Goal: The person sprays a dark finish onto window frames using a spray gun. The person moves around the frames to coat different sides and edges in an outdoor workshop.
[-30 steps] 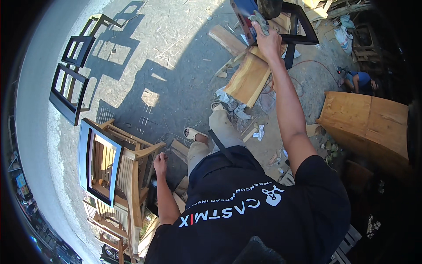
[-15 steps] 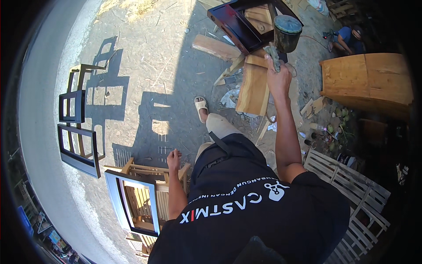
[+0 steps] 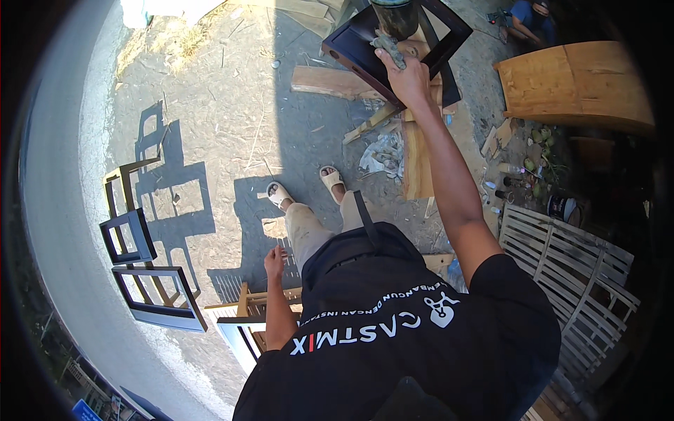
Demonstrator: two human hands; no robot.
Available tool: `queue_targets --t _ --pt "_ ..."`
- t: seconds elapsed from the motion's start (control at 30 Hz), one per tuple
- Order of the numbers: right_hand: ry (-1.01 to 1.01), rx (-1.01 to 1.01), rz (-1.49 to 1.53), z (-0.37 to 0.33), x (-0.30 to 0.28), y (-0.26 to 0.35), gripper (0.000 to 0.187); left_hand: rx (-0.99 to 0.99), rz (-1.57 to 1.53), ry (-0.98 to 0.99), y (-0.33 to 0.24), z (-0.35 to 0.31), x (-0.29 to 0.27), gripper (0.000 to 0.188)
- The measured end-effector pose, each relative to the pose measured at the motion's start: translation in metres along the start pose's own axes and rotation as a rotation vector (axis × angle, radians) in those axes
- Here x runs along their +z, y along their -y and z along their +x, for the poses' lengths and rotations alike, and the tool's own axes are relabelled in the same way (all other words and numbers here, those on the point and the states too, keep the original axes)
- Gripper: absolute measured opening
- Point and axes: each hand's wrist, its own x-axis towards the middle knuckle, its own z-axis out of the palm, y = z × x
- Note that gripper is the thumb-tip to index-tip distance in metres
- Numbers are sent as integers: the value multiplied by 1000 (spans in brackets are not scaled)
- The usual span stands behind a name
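My right hand [image 3: 410, 81] reaches forward, its fingers closed on a crumpled grey-green rag [image 3: 390, 52]. Right beyond the rag is a dark round can [image 3: 397, 19], partly cut off by the top edge; whether my fingers also grip it I cannot tell. Hand and can overlap a dark brown wooden frame [image 3: 351, 50] with panels, which lies on pieces of bare timber. My left hand [image 3: 275, 262] hangs low at my left side with its fingers loosely curled, and nothing shows in it. Nearest to it is a pale-topped frame [image 3: 239, 337] on a wooden rack.
Two dark frames [image 3: 128, 236] stand at the left beside the road [image 3: 56, 196]. Boards [image 3: 333, 81] and crumpled plastic [image 3: 383, 156] lie ahead. On the right are a wooden cabinet [image 3: 576, 81], slatted pallets [image 3: 562, 259] and bottles. A person [image 3: 530, 21] crouches at the far right.
My right hand, still with the rag, has moved left over the dark brown frame, and the can has shifted with it. I have stepped and turned; both my feet now show.
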Motion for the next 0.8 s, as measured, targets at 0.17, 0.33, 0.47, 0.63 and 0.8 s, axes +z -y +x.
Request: queue_targets --t 0.17,0.33,0.47,0.63,0.8 --pt "28 36 27 12 20 47 65 -57 45 124 -21 54 -64 39" --pt "-51 162 -36 -12 13 43 63 9 146 124 -63 115 -150 39" --pt "-85 363 -145 -46 -11 31 66 61 256 137 -84 144 -188 39" --pt "-194 424 -263 -97 -36 35 64 -13 205 225 -96 167 -196 39" --pt "-280 553 -193 -136 -39 27 56 -37 186 289 -131 175 -176 32"
